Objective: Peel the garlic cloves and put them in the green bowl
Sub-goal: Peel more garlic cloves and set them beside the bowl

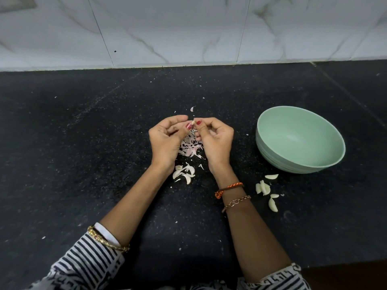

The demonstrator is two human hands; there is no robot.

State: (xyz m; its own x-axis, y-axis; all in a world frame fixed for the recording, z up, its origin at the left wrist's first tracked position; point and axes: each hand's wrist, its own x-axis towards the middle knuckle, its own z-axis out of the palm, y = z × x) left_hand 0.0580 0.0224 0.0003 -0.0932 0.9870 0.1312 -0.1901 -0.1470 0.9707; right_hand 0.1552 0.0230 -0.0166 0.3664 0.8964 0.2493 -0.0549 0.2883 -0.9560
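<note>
My left hand (167,139) and my right hand (213,139) meet over the middle of the black counter and together pinch one small garlic clove (193,122) between thumbs and fingertips. A heap of pinkish peel scraps (191,148) lies on the counter right under them. A few unpeeled cloves (184,172) sit between my wrists. Several peeled white cloves (266,189) lie to the right of my right forearm. The green bowl (272,126) stands at the right; I see nothing inside it.
The black speckled counter (83,143) runs back to a white marble-patterned tiled wall (188,28). Small peel flecks (192,109) are scattered beyond my hands. The counter's front edge shows at the lower right (345,262).
</note>
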